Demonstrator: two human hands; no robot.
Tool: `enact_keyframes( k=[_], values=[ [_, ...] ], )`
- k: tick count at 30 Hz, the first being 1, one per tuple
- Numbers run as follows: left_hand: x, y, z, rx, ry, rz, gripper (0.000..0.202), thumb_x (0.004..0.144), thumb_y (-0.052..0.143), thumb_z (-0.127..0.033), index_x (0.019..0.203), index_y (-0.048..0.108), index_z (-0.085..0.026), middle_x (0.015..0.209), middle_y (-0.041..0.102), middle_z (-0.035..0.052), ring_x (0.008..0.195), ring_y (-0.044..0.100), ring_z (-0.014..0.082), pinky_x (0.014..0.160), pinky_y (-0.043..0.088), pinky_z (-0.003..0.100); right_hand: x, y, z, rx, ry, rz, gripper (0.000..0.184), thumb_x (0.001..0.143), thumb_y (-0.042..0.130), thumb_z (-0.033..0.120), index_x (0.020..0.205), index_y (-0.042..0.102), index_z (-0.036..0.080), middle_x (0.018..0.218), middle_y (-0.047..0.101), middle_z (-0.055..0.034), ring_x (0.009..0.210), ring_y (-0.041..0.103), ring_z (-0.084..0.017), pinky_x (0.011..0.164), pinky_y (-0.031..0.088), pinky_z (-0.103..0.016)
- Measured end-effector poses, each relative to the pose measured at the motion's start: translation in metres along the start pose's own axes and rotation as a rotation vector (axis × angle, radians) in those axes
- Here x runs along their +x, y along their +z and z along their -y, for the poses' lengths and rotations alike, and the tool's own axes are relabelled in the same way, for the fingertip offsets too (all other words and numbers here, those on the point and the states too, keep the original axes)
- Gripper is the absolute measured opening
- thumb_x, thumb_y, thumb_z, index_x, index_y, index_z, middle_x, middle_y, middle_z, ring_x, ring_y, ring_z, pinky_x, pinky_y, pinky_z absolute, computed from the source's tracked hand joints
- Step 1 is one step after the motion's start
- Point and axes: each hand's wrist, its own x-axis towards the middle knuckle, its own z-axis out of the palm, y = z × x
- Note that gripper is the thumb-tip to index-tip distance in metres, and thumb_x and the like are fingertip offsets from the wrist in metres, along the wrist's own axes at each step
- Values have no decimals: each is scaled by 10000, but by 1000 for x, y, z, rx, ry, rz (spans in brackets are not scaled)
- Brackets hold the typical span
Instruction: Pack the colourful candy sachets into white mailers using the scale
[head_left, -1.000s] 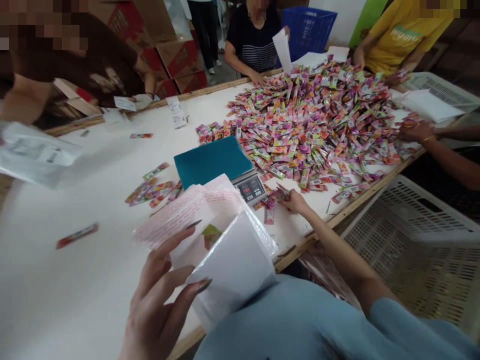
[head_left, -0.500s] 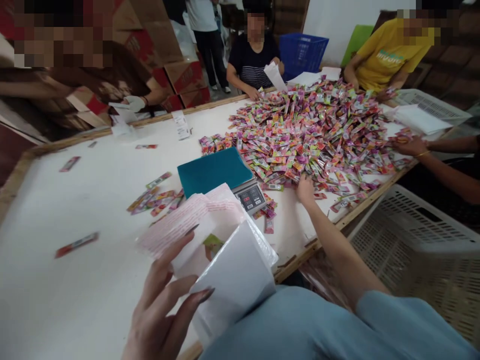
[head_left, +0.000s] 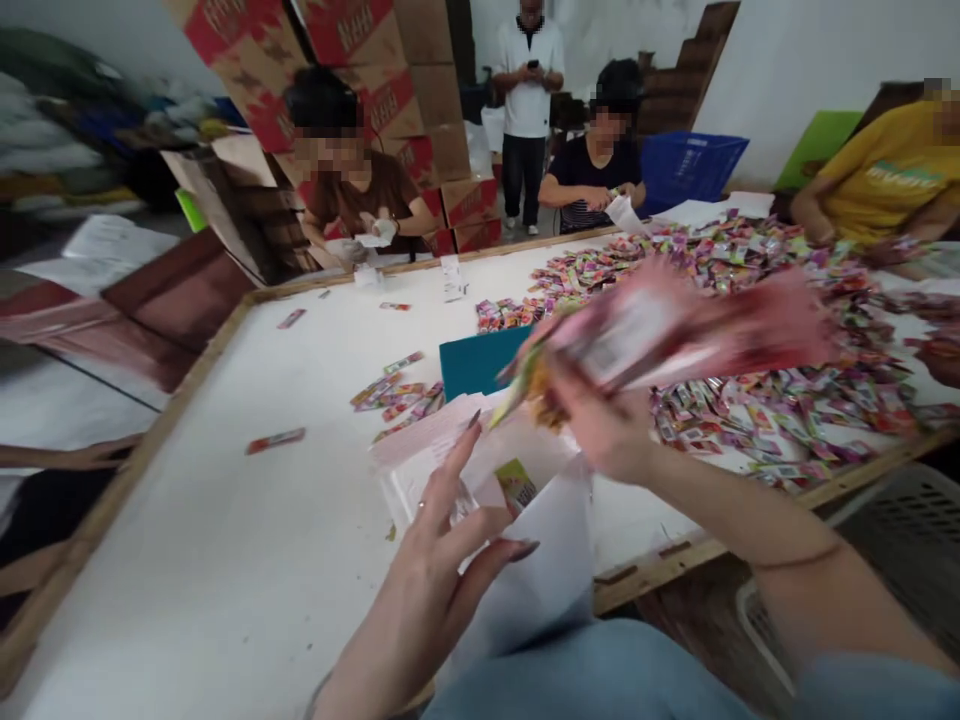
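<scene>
My left hand (head_left: 442, 560) holds a stack of white plastic bags (head_left: 517, 520) at the table's near edge, fingers spread over the top bag. My right hand (head_left: 600, 425) is closed on a bundle of pink and colourful sachets (head_left: 667, 325), raised and blurred just above the bags. Behind the bundle the teal platform of a small scale (head_left: 476, 362) shows. A large heap of colourful sachets (head_left: 750, 330) covers the right half of the white table (head_left: 225, 520).
A few loose sachets (head_left: 397, 390) and a single one (head_left: 275, 440) lie on the table's left part. Other people sit at the far side and right. Cardboard boxes (head_left: 390, 60) are stacked behind; a blue crate (head_left: 690, 165) stands at the back right.
My right hand drew back from the sachet heap with a bundle of sachets and lifted it over the bags. The camera tilted up and turned left. My left hand stayed on the bags.
</scene>
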Motion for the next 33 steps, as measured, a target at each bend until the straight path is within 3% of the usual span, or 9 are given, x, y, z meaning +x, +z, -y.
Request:
enact_keyframes(
  k=[6,9,18,22,24,25,29,31,33],
  values=[
    [-6,7,4,21,70,-30,126,976,640,-118,1042,655,-225,1704,318,119,1532,434,344,1119,569,486,24,0,36,-462,90,1118,122,897,662,256,948,593,169,920,658,-45,843,606,-166,777,520,-306],
    [-4,2,8,-9,102,-54,205,937,672,-76,1060,667,-239,1700,288,92,1508,462,334,1101,593,480,56,-15,58,-515,111,1296,228,759,836,249,755,618,182,716,602,29,706,578,-133,705,490,-271],
    [-5,4,5,-54,161,-96,113,943,693,-146,960,693,-258,1677,336,39,1503,448,360,1089,569,534,30,37,40,-417,-23,1354,466,588,886,35,463,488,245,437,474,132,483,479,-57,545,475,-190],
    [-4,2,15,-26,241,-2,124,947,684,-136,998,670,-249,1532,550,69,1260,652,258,899,605,360,48,-41,67,-388,80,1309,118,818,793,251,736,721,207,742,714,87,724,665,-78,695,542,-209],
    [-3,0,23,-25,253,-9,147,945,671,-117,1014,657,-246,1497,586,72,1240,652,245,883,588,346,45,-101,48,-418,187,792,190,831,765,369,922,771,202,900,754,60,842,708,-109,795,572,-255],
    [-3,0,26,-30,258,-12,158,943,665,-108,1021,651,-245,1502,582,72,1253,641,242,893,582,345,34,-130,25,-477,223,564,284,794,795,377,1019,776,205,991,766,34,892,718,-130,816,575,-269],
    [-2,3,36,-42,268,-14,157,932,650,-109,1007,646,-246,1547,542,56,1290,608,232,879,570,319,-54,-207,-115,-1085,594,518,821,622,753,-35,1413,616,137,1621,440,-181,1501,424,-328,1216,375,-491],
    [-1,5,40,-35,280,-18,138,930,644,-123,986,651,-249,1563,532,43,1305,601,234,863,573,308,-100,-226,-169,-1232,532,570,779,650,669,-70,1403,607,119,1663,362,-189,1591,253,-347,1286,200,-579],
    [-1,6,43,-22,291,-25,123,929,639,-139,974,663,-251,1562,536,35,1309,604,236,871,577,304,-131,-237,-196,-1242,499,604,629,722,606,-53,1327,641,115,1575,497,-182,1562,334,-299,1299,195,-548]
  ],
)
